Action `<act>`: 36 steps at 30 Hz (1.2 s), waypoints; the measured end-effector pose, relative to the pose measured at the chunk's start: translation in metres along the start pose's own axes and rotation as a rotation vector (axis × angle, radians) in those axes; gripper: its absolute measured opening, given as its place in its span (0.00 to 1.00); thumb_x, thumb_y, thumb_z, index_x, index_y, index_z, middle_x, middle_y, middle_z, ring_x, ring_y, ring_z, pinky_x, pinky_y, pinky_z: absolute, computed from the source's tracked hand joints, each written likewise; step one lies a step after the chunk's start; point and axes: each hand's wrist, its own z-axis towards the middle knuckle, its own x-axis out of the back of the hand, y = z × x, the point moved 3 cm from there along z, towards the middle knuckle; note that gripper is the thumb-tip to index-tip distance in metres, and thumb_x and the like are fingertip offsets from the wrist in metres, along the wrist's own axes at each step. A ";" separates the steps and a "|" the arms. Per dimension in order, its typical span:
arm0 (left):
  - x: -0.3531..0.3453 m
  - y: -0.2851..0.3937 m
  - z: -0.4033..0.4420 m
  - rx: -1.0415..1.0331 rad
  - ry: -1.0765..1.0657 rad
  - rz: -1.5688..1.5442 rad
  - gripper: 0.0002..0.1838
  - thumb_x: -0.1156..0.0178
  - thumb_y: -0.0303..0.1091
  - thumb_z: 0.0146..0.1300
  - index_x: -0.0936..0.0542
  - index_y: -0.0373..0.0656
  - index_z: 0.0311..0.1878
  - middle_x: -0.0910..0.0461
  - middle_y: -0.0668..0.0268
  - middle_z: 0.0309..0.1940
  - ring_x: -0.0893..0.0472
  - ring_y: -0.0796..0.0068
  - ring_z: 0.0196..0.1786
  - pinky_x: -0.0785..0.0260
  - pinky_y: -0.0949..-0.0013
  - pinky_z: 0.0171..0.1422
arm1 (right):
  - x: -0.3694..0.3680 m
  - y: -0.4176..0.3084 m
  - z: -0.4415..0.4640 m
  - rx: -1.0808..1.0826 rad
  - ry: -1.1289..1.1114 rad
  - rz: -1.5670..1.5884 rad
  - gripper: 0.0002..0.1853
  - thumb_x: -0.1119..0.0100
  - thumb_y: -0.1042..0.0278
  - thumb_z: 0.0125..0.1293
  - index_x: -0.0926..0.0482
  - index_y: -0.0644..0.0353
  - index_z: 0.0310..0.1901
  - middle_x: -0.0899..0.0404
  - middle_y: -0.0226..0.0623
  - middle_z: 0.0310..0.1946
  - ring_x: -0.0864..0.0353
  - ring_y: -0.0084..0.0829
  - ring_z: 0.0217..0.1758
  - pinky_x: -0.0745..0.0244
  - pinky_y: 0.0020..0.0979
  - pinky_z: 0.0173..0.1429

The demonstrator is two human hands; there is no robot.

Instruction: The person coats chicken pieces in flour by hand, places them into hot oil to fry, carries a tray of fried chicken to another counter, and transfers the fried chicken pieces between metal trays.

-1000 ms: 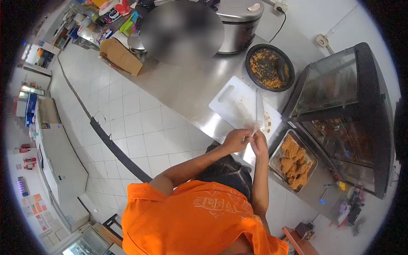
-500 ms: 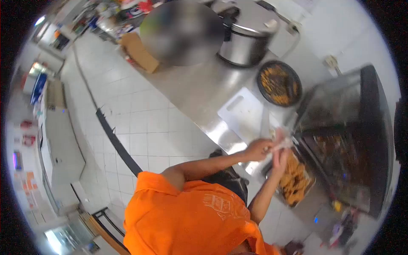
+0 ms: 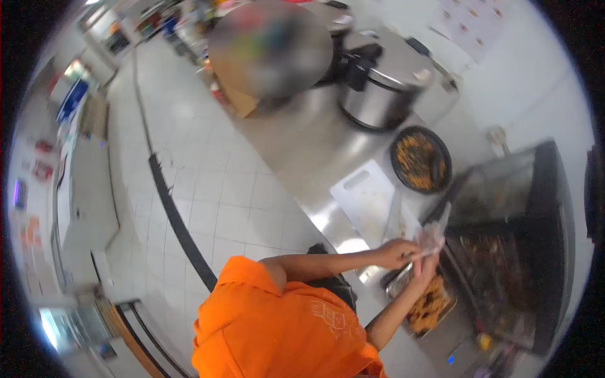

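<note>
My left hand (image 3: 397, 253) pinches the edge of a clear plastic glove (image 3: 431, 238), whose tip sticks up past the fingers. My right hand (image 3: 426, 267) is pushed partly into the glove, its fingers stretched out inside the plastic. Beneath and beside my right forearm is a tray of fried food (image 3: 431, 310), golden with dark patches. A white cutting board (image 3: 365, 200) lies on the steel counter just beyond my left hand, with what looks like a knife blade (image 3: 392, 217) on it.
A glass display case (image 3: 504, 252) stands close to the right of my hands. Behind the board are a round black pan of food (image 3: 421, 159) and a large steel cooker (image 3: 381, 94). A cardboard box (image 3: 236, 97) sits at the counter edge. Tiled floor (image 3: 214, 183) lies left.
The view has shifted, so the counter things appear lower. Both hands remain together at the plastic glove, which now stands up more around the right fingers.
</note>
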 end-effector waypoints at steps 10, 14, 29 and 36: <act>-0.022 -0.053 0.051 0.161 -0.090 -0.047 0.07 0.42 0.32 0.67 0.22 0.38 0.42 0.24 0.67 0.32 0.26 0.82 0.34 0.32 0.75 0.38 | 0.041 0.016 0.071 0.177 0.172 -0.444 0.34 0.57 0.40 0.70 0.32 0.61 0.64 0.30 0.42 0.63 0.32 0.34 0.65 0.38 0.34 0.66; -0.051 -0.049 0.052 0.250 -0.234 0.153 0.09 0.40 0.38 0.65 0.21 0.41 0.39 0.31 0.74 0.18 0.33 0.87 0.23 0.43 0.78 0.27 | 0.070 -0.011 0.036 0.165 0.441 -0.652 0.21 0.46 0.52 0.68 0.21 0.61 0.53 0.22 0.42 0.52 0.22 0.35 0.50 0.29 0.33 0.51; -0.127 -0.030 0.087 0.105 -0.429 0.028 0.08 0.44 0.35 0.69 0.23 0.41 0.35 0.36 0.79 0.15 0.40 0.90 0.20 0.50 0.80 0.24 | 0.103 -0.066 -0.027 0.026 0.242 -0.037 0.49 0.78 0.21 0.62 0.58 0.51 0.75 0.56 0.45 0.74 0.57 0.38 0.77 0.54 0.44 0.75; -0.173 -0.009 0.082 0.012 -0.562 0.010 0.08 0.41 0.33 0.66 0.22 0.38 0.36 0.33 0.72 0.19 0.38 0.87 0.20 0.46 0.76 0.23 | 0.142 -0.078 -0.016 0.135 0.255 0.207 0.55 0.80 0.15 0.55 0.67 0.48 0.75 0.64 0.39 0.76 0.66 0.38 0.79 0.64 0.38 0.78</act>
